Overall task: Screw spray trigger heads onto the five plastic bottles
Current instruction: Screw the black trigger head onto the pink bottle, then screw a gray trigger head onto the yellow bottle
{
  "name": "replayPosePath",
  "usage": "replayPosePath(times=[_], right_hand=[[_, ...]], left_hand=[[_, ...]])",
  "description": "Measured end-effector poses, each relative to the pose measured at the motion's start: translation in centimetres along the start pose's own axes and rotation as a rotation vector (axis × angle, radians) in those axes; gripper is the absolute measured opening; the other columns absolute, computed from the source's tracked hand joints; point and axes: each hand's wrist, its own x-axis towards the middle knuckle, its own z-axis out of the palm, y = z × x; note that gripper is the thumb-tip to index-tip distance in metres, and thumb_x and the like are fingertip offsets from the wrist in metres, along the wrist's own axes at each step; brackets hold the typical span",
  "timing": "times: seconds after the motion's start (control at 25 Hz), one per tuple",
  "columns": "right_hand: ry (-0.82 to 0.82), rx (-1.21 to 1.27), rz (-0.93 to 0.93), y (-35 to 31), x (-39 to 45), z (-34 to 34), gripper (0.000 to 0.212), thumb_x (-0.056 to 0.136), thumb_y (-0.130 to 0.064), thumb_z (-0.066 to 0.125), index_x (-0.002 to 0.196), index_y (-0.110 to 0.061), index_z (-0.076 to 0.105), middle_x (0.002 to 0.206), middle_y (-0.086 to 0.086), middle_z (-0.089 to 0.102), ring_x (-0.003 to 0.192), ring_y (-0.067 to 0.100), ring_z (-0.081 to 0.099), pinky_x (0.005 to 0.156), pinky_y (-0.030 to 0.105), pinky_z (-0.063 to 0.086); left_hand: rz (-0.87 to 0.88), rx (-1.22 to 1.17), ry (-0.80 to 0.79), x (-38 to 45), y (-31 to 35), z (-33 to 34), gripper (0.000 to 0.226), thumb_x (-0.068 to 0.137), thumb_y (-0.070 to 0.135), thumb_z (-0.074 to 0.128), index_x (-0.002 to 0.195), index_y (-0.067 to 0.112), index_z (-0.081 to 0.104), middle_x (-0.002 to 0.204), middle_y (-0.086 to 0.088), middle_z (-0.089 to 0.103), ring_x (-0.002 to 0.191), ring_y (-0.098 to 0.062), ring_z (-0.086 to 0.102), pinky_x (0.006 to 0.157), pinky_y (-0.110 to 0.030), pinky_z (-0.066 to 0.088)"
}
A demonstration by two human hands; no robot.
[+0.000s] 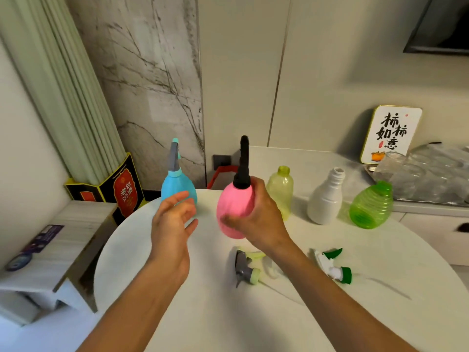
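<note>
My right hand (256, 219) grips a pink bottle (234, 207) with a black trigger head (243, 163) on its neck, held just above the white table (253, 313). Beside it my left hand (171, 219) hovers with fingers spread, holding nothing. A blue bottle (177, 186) with a grey and blue trigger head stands behind the left hand. A yellow-green bottle (280, 189), a white bottle (326, 199) and a green ribbed bottle (370, 207) stand headless at the back right. A grey trigger head (245, 269) and a white and green one (332, 265) lie on the table.
A tray of clear glasses (426, 176) and a small sign (389, 134) sit on the counter at the back right. A black and red box (121, 186) stands by the curtain at the left, next to a low wooden shelf (63, 237).
</note>
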Motion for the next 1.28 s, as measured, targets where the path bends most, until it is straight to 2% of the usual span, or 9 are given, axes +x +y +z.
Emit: replayPosePath(times=[0.08,0.2,0.48,0.68,0.76,0.88,1.0,1.16,1.28], right_hand=[[0.03,-0.08,0.035,1.1,2.6,1.9,0.088,0.06,-0.032,0.089,0.132,-0.034,0.038,0.125,-0.004,0.057,0.11,0.025,0.056,0.081,0.036,0.054],[0.004,-0.111,0.089,3.1,5.3,5.1,0.09,0.061,-0.03,0.09,0.134,-0.028,0.037,0.128,0.001,0.057,0.114,0.029,0.055,0.078,0.033,0.05],[-0.047,-0.022,0.108,5.9,7.7,6.5,0.1,0.06,-0.028,0.093,0.139,-0.028,0.032,0.124,-0.005,0.046,0.113,0.023,0.048,0.083,0.036,0.054],[-0.058,-0.023,0.165,6.6,5.3,6.3,0.106,0.064,-0.024,0.092,0.147,-0.019,0.027,0.14,0.006,0.049,0.126,0.031,0.049,0.096,0.046,0.052],[0.05,-0.059,0.179,7.0,2.1,5.6,0.094,0.072,-0.026,0.087,0.147,-0.026,0.03,0.137,0.002,0.054,0.122,0.028,0.055,0.094,0.044,0.052],[0.459,-0.061,-0.024,7.1,-2.2,2.2,0.053,0.079,-0.024,0.076,0.116,-0.041,0.043,0.107,-0.013,0.061,0.091,0.013,0.061,0.069,0.039,0.055],[0.686,0.007,0.02,6.5,-0.3,-2.3,0.058,0.076,-0.035,0.079,0.121,-0.034,0.043,0.116,-0.004,0.057,0.095,0.017,0.058,0.076,0.041,0.053],[0.411,-0.14,0.336,6.1,5.3,-5.1,0.092,0.068,-0.055,0.08,0.142,-0.024,0.035,0.139,0.008,0.053,0.123,0.033,0.053,0.098,0.048,0.047],[0.201,-0.127,0.355,6.3,6.9,-4.9,0.077,0.073,-0.044,0.081,0.136,-0.02,0.043,0.131,0.01,0.06,0.116,0.033,0.057,0.094,0.043,0.048]], left_hand=[[0.002,0.01,0.009,0.1,0.2,-0.2,0.024,0.092,0.005,0.058,0.104,0.023,0.069,0.115,-0.006,0.066,0.108,-0.022,0.063,0.085,-0.034,0.053],[0.01,0.008,0.005,0.3,0.5,-0.7,0.022,0.093,0.007,0.06,0.101,0.024,0.07,0.113,-0.005,0.066,0.106,-0.021,0.063,0.08,-0.031,0.054],[0.003,-0.003,-0.044,0.6,1.0,-0.3,0.022,0.093,0.006,0.06,0.097,0.025,0.071,0.107,-0.002,0.068,0.099,-0.016,0.066,0.079,-0.031,0.057],[0.001,0.029,-0.09,-0.1,0.5,0.9,0.021,0.092,0.007,0.061,0.095,0.025,0.07,0.11,-0.004,0.067,0.102,-0.019,0.064,0.074,-0.03,0.057],[0.008,0.048,-0.11,-0.2,0.2,1.0,0.02,0.091,0.008,0.061,0.096,0.024,0.07,0.111,-0.006,0.067,0.105,-0.02,0.063,0.074,-0.03,0.056],[0.008,0.061,-0.134,-0.2,-0.3,1.3,0.019,0.091,0.009,0.061,0.101,0.022,0.07,0.115,-0.007,0.066,0.108,-0.022,0.062,0.082,-0.036,0.056],[0.007,0.089,-0.163,-0.8,-1.0,1.7,0.02,0.09,0.007,0.061,0.102,0.021,0.071,0.112,-0.008,0.069,0.106,-0.023,0.064,0.084,-0.038,0.055],[-0.024,0.16,-0.211,-1.3,-2.1,2.4,0.023,0.091,0.004,0.059,0.1,0.021,0.072,0.109,-0.004,0.07,0.104,-0.02,0.065,0.079,-0.033,0.055],[-0.047,0.241,-0.253,-1.8,-3.3,3.3,0.023,0.09,0.004,0.06,0.099,0.021,0.072,0.103,0.0,0.071,0.103,-0.018,0.064,0.08,-0.033,0.055]])
